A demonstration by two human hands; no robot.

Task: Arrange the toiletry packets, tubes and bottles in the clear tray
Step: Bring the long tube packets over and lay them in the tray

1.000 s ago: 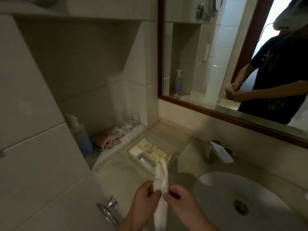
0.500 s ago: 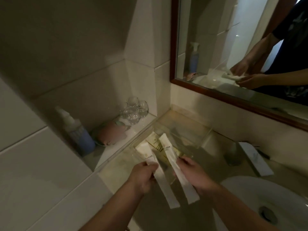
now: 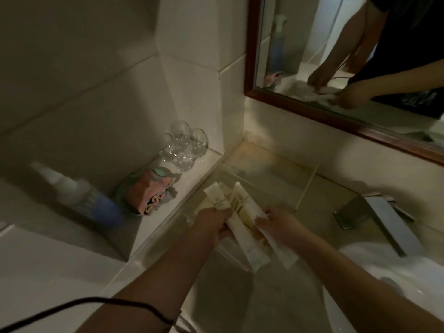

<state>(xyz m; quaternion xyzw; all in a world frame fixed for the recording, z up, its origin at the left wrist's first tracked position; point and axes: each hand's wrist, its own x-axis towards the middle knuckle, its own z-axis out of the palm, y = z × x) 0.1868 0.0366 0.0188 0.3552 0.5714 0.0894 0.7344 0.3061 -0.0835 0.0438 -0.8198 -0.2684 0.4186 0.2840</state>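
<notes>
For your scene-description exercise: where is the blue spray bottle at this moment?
In the head view the blue spray bottle lies tilted at the left on the recessed tiled ledge, just left of the folded pink cloth, well away from the clear tray.

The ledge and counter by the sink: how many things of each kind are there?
Long white packets, one in each of the hands (left hand, right hand): 2
Spray bottle with blue body: 1
Clear glasses: 2, perhaps more, blurred
Folded pink cloth: 1
Clear tray: 1
Total: 7
</notes>
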